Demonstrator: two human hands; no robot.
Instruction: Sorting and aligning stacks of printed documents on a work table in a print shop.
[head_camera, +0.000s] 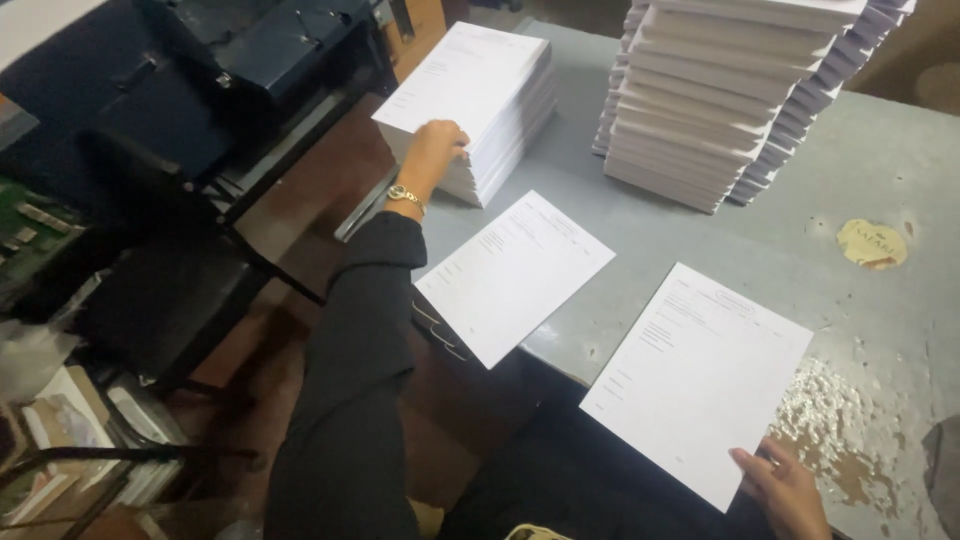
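My left hand (437, 147), fingers curled, grips the near corner of the paper stack (478, 95) at top centre. My right hand (790, 490), bottom right, pinches the printed sheet (700, 375). Better to peel one sheet only, lifting from the corner. The middle sheet (515, 275) overhangs the grey table (880, 170) edge, as does mine. Open room centre-right; tall stack (730, 90) blocks top right.
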